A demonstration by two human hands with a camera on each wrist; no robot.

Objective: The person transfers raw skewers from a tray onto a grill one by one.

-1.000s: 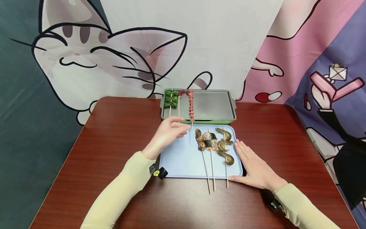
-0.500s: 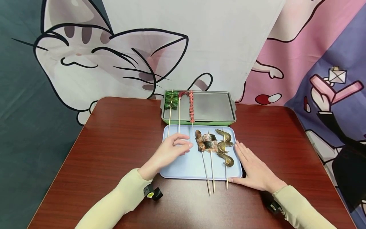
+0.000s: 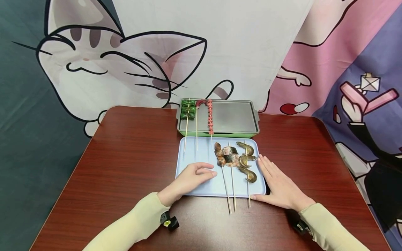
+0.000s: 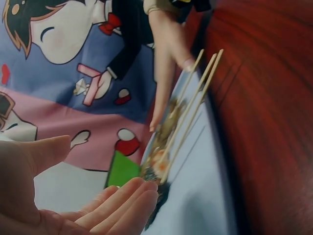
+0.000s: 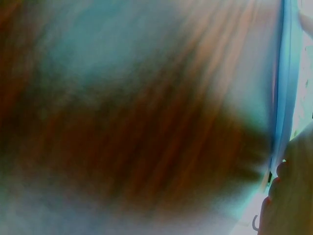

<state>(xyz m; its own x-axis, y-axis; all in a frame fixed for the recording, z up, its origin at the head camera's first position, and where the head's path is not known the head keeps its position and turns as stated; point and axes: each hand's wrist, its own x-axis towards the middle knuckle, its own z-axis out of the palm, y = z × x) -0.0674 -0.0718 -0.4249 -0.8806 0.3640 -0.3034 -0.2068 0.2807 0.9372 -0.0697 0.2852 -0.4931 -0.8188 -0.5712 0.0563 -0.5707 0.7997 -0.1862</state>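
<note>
Pale-blue rectangular tray with rounded corners point(image 3: 204, 153), one, flat on the glossy red-brown wooden table point(image 3: 135, 146); its middle is my clock centre in the head view, twelve pointing away from me.

Fingers, left: my left hand point(image 3: 190, 179), between eight and nine o'clock over the tray; fingers loosely bent, thumb standing apart, nothing held. I cannot tell whether it touches the tray.

Fingers, right: my right hand point(image 3: 279, 184), between three and four, tips at the tray's edge; fingers straight and side by side, thumb spread wide, nothing gripped. My right wrist view is too blurred to add much.

On the tray, three skewers, each overhanging its near edge: glossy brown meat chunks point(image 3: 220, 155), just off centre toward twelve; black-and-silver-skinned fish pieces point(image 3: 231, 158), between one and two; three curled olive-brown shrimp point(image 3: 243, 161), toward three.

Just beyond, at twelve: grey shallow rectangular griddle pan on a green base point(image 3: 235, 116). In it, from eleven toward twelve, three skewers, each reaching back over the tray: dark-green pepper pieces point(image 3: 191, 111); one dark-red curled piece point(image 3: 201, 102); small pinkish-red pieces in a column point(image 3: 210, 118).

Outermost, behind the pan: printed cartoon-cat cloth backdrop point(image 3: 245, 52).
</note>
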